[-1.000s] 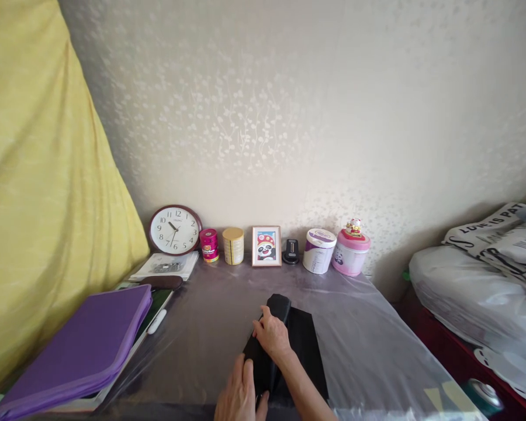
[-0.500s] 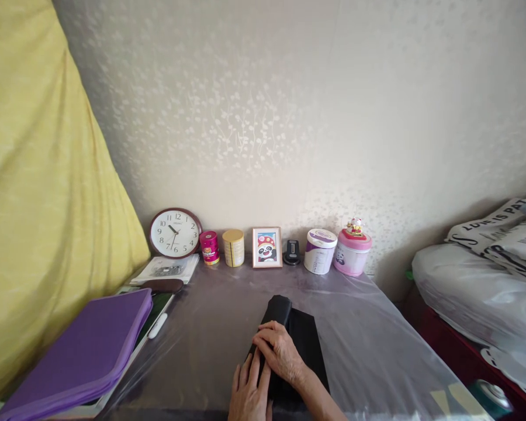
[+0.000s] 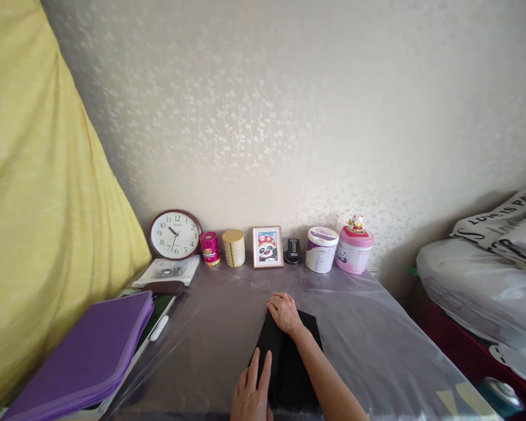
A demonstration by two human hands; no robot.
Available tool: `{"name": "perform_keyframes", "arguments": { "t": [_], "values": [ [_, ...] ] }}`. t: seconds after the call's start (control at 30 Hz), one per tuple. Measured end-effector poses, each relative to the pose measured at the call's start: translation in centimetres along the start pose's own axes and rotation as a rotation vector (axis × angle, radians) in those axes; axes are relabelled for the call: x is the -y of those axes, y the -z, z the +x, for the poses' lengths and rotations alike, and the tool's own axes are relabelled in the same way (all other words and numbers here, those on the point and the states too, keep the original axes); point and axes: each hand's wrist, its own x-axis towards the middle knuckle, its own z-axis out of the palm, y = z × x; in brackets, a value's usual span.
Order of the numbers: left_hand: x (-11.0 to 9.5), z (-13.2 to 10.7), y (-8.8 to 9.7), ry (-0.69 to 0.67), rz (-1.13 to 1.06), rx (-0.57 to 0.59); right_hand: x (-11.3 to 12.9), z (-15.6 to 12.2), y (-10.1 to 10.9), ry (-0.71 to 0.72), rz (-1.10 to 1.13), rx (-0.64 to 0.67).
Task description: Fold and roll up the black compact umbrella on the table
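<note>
A folded black cloth lies on the plastic-covered table in front of me. My left hand rests flat on its near left part, fingers stretched out and pointing away from me. My right hand lies at the cloth's far end, fingers curled down over that edge; whether they pinch the fabric is hidden. My right forearm crosses the cloth's right side.
Along the wall stand a clock, a red tin, a gold tin, a panda picture frame, a white tub and a pink tub. A purple case lies left; white bags sit right.
My right hand slid from the cloth's middle to its far end, flattening the raised roll there. My left hand stays on the near part, fingers now straighter.
</note>
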Motion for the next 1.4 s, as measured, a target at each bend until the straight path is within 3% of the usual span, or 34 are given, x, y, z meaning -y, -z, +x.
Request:
{"name": "perform_keyframes", "arguments": {
  "t": [0.2, 0.37, 0.53, 0.67, 0.93, 1.17, 1.4],
  "values": [
    [0.1, -0.8, -0.7, -0.035, -0.044, -0.094, -2.7, -0.3, 2.5, -0.326, -0.017, -0.116],
    [-0.1, -1.5, -0.7, -0.039, -0.006, -0.126, -4.5, -5.7, 6.2, -0.496, -0.049, -0.181],
    [-0.3, -1.6, -0.3, -0.046, 0.002, -0.157, -3.3, -11.1, 6.7, -0.543, 0.041, -0.097],
    [-0.4, -1.7, -0.4, -0.048, 0.009, -0.177, -1.3, -12.5, 6.3, -0.538, 0.019, -0.049],
    [-0.4, -1.9, -0.4, -0.034, 0.021, -0.178, 0.7, -12.5, 6.1, -0.498, -0.124, -0.014],
    [-0.5, -2.0, 0.0, -0.018, 0.057, -0.138, 1.7, -9.9, 6.3, -0.424, 0.336, -0.107],
    [0.0, -1.3, -1.9, -0.017, 0.081, -0.231, 4.2, -6.0, 2.9, -0.364, 0.541, -0.124]
  ]
}}
